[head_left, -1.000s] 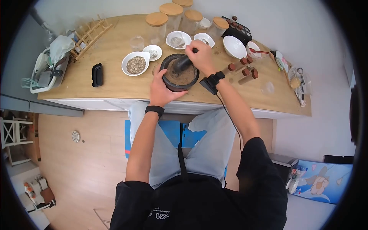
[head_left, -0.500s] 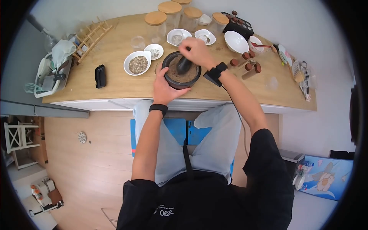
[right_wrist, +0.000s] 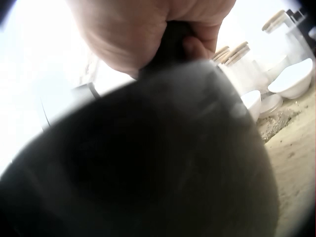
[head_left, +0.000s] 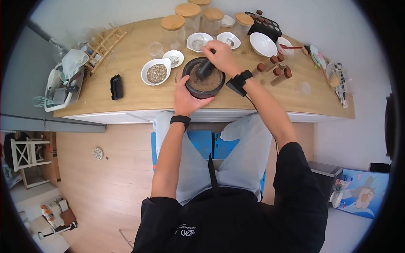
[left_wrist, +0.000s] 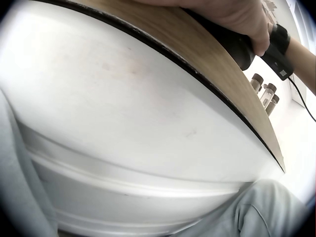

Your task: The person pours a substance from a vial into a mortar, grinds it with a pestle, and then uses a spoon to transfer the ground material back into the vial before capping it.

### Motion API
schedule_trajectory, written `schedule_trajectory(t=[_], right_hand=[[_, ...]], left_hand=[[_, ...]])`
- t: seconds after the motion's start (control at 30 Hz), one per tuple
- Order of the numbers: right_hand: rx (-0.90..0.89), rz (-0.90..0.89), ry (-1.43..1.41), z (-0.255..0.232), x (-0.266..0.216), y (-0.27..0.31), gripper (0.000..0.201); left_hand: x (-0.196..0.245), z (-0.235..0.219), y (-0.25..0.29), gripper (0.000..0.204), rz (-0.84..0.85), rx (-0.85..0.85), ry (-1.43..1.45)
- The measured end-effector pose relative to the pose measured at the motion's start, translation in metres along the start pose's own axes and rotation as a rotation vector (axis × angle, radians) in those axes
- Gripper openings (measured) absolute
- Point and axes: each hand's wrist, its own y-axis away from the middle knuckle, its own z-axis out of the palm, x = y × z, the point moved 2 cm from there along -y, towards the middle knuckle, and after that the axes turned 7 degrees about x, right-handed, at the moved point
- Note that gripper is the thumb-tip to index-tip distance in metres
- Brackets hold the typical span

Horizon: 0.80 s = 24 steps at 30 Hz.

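In the head view, my right hand (head_left: 222, 57) grips the upper end of a dark stone pestle (head_left: 205, 68). The pestle leans in a dark mortar (head_left: 223, 81), its lower end in brown ground powder (head_left: 214, 79). My left hand (head_left: 188, 100) holds the mortar at its near left side, fingers along the wall and thumb across the front. In the right wrist view, the right hand (right_wrist: 148, 29) wraps the pestle, and a large dark blurred shape fills the foreground. The left wrist view catches part of the left hand (left_wrist: 237, 17) against the mortar's dark side (left_wrist: 242, 52).
Left of the mortar stand a white bowl (head_left: 156, 73) of coarse grains and a small white dish (head_left: 174, 58). Lidded jars (head_left: 173, 33) line the back. Several corked tubes (head_left: 276, 71) stand at the right, near a white bowl (head_left: 263, 44). A black case (head_left: 116, 87) lies left.
The pestle has swung about inside the mortar with my right hand, standing steeper half a second ago and leaning right again now. My left hand stays on the mortar. The head view has shifted slightly.
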Motion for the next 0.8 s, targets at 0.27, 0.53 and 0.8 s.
schedule_trajectory(t=[0.27,0.53,0.8], right_hand=[[0.100,-0.012,0.059,0.005,-0.009,0.008,0.021],[0.135,-0.017,0.084,0.004,-0.015,0.012,0.019],[0.184,0.032,0.123,-0.006,-0.019,0.010,0.024]], left_hand=[[-0.003,0.002,-0.001,0.112,-0.018,-0.027,-0.038],[-0.002,0.002,-0.001,0.114,0.069,0.008,-0.043],[-0.005,0.001,0.004,0.114,0.035,0.019,-0.081]])
